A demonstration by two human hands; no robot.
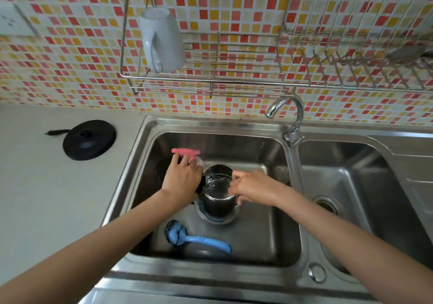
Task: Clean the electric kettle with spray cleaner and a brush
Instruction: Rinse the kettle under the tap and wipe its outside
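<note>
A steel electric kettle (216, 200) stands upright in the left sink basin (262, 245), its top open toward me. My left hand (181, 179) grips a clear spray bottle with a pink trigger head (186, 152) just left of the kettle's rim. My right hand (251, 187) rests on the kettle's right rim, fingers curled over the edge. A blue brush with black bristles (196, 238) lies flat on the basin floor in front of the kettle.
The kettle's black base (90, 139) sits on the counter at left. A tap (290, 118) stands between the two basins, with the right basin's drain (326, 204) beyond. A wire rack (210, 79) with a white mug (162, 39) hangs on the tiled wall.
</note>
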